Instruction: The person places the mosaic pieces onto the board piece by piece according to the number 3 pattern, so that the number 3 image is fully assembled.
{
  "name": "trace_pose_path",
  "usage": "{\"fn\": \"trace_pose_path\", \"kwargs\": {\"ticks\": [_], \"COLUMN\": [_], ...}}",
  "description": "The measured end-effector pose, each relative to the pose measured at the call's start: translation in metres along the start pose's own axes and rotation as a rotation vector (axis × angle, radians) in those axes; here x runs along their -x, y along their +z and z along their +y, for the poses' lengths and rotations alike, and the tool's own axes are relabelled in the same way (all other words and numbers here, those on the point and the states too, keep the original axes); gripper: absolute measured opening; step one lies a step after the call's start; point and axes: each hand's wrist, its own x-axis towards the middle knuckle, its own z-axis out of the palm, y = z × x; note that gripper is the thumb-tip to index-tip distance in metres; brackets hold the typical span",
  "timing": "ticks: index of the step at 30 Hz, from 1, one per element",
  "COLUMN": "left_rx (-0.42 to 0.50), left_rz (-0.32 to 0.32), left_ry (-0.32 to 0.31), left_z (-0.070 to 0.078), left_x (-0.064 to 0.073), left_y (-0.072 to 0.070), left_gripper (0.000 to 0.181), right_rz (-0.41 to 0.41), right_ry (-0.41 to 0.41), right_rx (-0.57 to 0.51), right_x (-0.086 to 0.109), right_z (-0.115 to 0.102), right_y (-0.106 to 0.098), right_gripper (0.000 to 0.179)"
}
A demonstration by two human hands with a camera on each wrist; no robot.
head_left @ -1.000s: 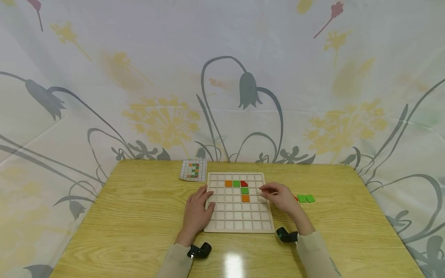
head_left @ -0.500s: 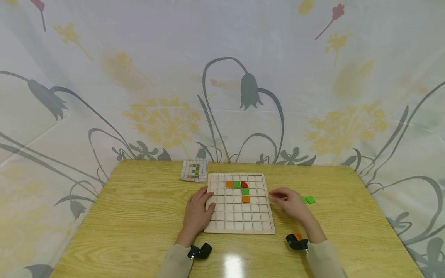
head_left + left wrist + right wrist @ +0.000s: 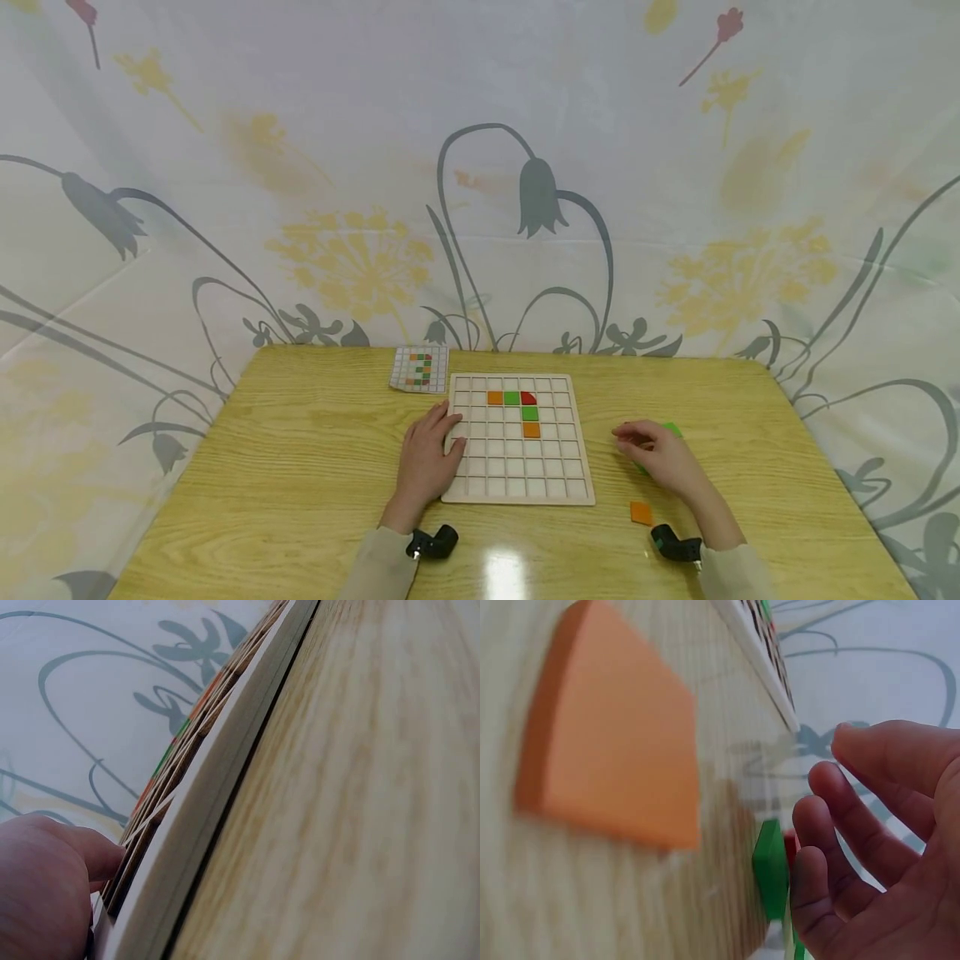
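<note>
My left hand rests on the left edge of a wooden grid board, its thumb lying over the outer squares. Set into the board are two orange tiles, two green tiles and one red tile with a rounded corner. To the right of the board, my right hand hovers over loose tiles with its fingers loosely bent and nothing between them. A green tile and part of a red tile show beside its fingertips in the right wrist view.
A loose orange tile lies on the wooden table, close to the right wrist camera. Behind the board's left corner is a pattern card with a coloured grid. A flower-printed curtain hangs along the table's back edge.
My right hand has drawn away from the board's right edge, moving right and nearer the body over the loose tiles. The loose orange tile has come into full view. My left hand stays put.
</note>
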Motion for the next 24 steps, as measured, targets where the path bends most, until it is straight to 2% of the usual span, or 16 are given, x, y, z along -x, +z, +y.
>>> {"fn": "trace_pose_path", "kwargs": {"ticks": [13, 24], "left_rx": [0.008, 0.007], "left_rz": [0.01, 0.014], "left_ry": [0.002, 0.009], "left_z": [0.0, 0.002], "left_x": [0.0, 0.001], "left_y": [0.0, -0.002], "left_gripper": [0.034, 0.034], "right_rz": [0.013, -0.009], "right_ry": [0.034, 0.083], "right_rx": [0.053, -0.029], "right_x": [0.024, 0.034], "right_z": [0.007, 0.022], "right_y": [-0.016, -0.024], "right_gripper": [0.023, 0.032]}}
